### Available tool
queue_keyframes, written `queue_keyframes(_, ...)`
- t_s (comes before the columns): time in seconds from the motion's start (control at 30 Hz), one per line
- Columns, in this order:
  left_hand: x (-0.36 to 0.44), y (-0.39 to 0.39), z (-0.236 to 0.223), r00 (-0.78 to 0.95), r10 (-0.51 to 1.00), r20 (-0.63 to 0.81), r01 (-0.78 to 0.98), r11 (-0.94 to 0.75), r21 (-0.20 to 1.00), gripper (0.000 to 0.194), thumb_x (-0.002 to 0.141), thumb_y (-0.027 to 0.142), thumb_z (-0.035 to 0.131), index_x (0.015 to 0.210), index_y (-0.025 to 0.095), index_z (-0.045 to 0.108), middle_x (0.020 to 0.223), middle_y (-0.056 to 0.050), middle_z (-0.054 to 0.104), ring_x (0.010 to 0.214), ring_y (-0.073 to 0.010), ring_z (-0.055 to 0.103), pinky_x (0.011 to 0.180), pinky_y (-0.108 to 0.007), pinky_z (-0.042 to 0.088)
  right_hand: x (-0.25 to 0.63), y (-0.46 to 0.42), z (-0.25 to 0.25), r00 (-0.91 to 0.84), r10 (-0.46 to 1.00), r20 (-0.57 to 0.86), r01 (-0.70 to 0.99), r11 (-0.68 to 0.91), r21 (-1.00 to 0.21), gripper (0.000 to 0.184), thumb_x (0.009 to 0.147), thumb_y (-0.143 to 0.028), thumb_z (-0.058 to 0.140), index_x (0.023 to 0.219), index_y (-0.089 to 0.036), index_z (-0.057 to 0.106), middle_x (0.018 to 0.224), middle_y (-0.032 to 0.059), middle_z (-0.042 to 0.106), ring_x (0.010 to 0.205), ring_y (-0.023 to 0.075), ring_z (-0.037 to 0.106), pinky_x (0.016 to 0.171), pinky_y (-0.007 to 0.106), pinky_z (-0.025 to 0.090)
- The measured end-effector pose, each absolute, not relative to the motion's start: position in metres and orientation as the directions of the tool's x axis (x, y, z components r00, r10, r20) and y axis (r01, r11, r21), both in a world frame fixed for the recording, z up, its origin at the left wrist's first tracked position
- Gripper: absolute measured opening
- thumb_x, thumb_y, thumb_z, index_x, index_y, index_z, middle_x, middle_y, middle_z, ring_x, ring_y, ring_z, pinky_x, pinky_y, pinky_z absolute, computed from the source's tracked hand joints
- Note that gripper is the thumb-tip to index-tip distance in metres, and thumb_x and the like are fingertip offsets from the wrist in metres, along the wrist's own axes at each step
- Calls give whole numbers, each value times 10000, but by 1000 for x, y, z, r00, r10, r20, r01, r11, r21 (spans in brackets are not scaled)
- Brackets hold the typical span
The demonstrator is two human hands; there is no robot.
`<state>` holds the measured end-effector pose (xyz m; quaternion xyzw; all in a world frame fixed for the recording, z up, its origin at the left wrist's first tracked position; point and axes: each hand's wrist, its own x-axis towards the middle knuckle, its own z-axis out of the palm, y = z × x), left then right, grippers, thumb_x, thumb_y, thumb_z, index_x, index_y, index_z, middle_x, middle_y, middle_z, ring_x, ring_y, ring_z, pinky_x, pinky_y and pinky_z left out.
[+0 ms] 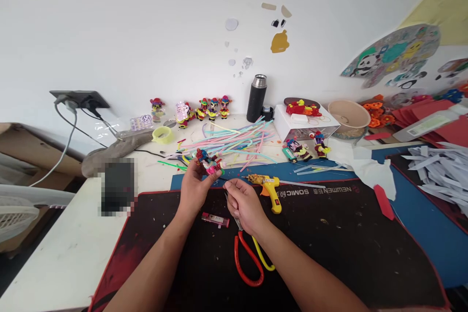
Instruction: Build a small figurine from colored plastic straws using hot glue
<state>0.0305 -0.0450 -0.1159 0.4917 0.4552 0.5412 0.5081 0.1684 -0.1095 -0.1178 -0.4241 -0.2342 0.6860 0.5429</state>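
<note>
My left hand [193, 189] is closed on a small colourful doll figurine [207, 160], held up over the back edge of the black desk mat. Just to its right, the fingers of my right hand [245, 205] are pinched together close to the doll; whatever they hold is too small or hidden to make out. Scissors [236, 256] with one red and one yellow handle lie on the mat beneath my right hand, their blades partly covered. Between my forearms rests a pink lighter [215, 220]. A yellow glue gun [271, 190] lies to the right of my right hand.
Behind the hands is a pile of pastel strips [237, 139]. Several finished dolls [213, 108] stand along the wall near a black thermos [257, 97]. A white box [305, 124] and a heap of white paper strips [438, 173] are at right. Yellow tape [163, 135] sits left.
</note>
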Motion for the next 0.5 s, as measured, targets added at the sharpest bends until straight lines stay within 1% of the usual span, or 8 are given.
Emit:
queue_keyframes(0.1,31,-47,-114,-9,994,109,-56,-109,992,486,705,259,932,1109,228,664,1040,-32,726,980,-225,679,900,-313,511,168,-109,-117,-50,944,-326,-554,-298,-777,456,762,-568,849,846,-210,581,450,-137,412,323,33,251,349,189,127)
queue_keyframes(0.27,31,-50,-114,-25,990,142,-4,-142,990,516,660,249,963,1078,229,661,1012,-29,707,951,-221,669,868,-300,502,167,-108,-115,-49,938,-344,-562,-311,-767,488,769,-609,838,855,-221,555,454,-137,419,326,34,249,350,187,119)
queue_keyframes(0.37,31,-51,-115,4,986,165,47,-165,985,492,704,285,940,1092,229,644,1032,-35,696,969,-226,662,880,-314,504,166,-107,-114,-30,938,-346,-572,-300,-763,513,759,-632,839,829,-223,538,449,-139,409,322,32,246,347,187,116)
queue_keyframes(0.5,30,-52,-118,31,979,202,128,-204,970,455,743,335,912,1074,229,619,1016,-24,675,956,-223,652,882,-335,513,166,-105,-114,-5,940,-340,-591,-277,-757,509,754,-619,849,817,-218,541,444,-140,403,317,29,238,340,187,106)
